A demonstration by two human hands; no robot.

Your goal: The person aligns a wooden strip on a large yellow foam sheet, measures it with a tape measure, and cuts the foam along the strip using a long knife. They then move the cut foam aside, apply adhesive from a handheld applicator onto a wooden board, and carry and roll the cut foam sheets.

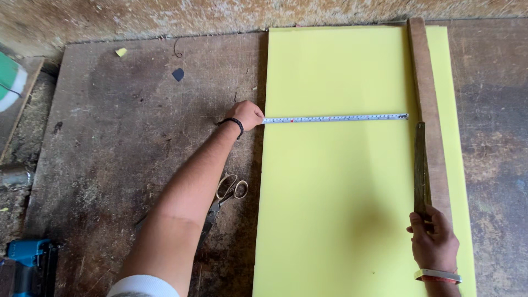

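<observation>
A large yellow foam sheet [341,181] lies flat on a worn wooden worktop [137,126]. A white measuring tape [335,117] stretches across the sheet from its left edge to a long wooden batten [426,88] that lies lengthwise on the sheet's right side. My left hand [246,114], with a black band at the wrist, is closed on the tape's left end at the sheet's edge. My right hand [433,237] grips the near end of a long dark blade-like tool [421,165] that rests against the batten's left side.
Metal scissors [223,201] lie on the worktop beside my left forearm. A blue power tool [27,258] sits at the lower left corner. Small scraps [177,74] lie near the back of the worktop, with a rough wall behind.
</observation>
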